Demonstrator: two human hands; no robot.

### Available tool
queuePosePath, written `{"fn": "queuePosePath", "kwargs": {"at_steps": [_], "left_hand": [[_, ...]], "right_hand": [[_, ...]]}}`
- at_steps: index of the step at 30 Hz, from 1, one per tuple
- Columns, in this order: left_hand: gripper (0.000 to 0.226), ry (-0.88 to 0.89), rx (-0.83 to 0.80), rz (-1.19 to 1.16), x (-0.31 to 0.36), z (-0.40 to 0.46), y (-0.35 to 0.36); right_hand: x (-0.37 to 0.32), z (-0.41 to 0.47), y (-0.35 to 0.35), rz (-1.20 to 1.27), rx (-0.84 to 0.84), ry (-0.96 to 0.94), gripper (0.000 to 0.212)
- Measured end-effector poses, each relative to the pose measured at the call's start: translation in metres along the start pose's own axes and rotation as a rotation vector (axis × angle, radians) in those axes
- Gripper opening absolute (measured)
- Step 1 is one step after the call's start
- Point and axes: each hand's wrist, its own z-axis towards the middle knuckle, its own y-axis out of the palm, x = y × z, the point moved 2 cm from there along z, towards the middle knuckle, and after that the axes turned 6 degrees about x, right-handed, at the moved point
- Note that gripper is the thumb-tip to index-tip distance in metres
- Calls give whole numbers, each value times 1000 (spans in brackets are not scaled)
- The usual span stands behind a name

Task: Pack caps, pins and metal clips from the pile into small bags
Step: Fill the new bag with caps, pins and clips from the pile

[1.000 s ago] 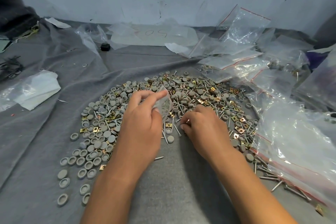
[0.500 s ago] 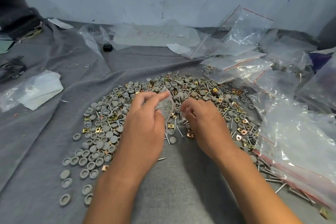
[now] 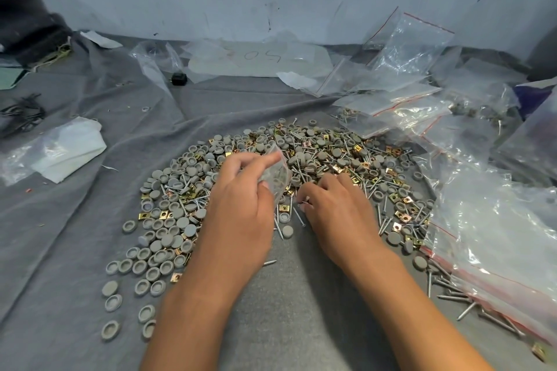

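Note:
A wide pile [image 3: 331, 153] of grey round caps, thin metal pins and small brass clips lies on the grey cloth [image 3: 295, 325]. My left hand [image 3: 241, 205] holds a small clear bag [image 3: 278, 176] between thumb and fingers above the pile's middle; a few parts show inside it. My right hand [image 3: 337, 208] rests on the pile just right of the bag, fingers curled and pinched on a small part at its fingertips. More grey caps [image 3: 144, 268] spread out to the left of my left arm.
Heaps of clear zip bags with red strips [image 3: 494, 238] fill the right side, some on top of loose pins. More bags [image 3: 401, 48] lean on the back wall. A folded white sheet in plastic [image 3: 63, 153] lies left. A small black object [image 3: 179, 79] sits behind.
My right hand lifted from the pile toward the bag's mouth, then dropped back onto the pile beside it. My left hand and the bag stayed nearly in place.

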Motion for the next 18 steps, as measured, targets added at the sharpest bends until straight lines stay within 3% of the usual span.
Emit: {"fn": "queuePosePath", "kwargs": {"at_steps": [4,8,12,18], "left_hand": [[43,-1,-3,-17,-2,0,-1],[47,-27,-27,-44,-4,2,-3],[49,-71,-57,-102,-7,4,-8],[54,1,-153,-137,-7,0,-8]], "right_hand": [[4,3,0,196,15,75,18],[8,10,-14,783,88,210,10],[1,9,-39,1237,172,220,13],[-19,2,-59,1456,167,48,11]]}}
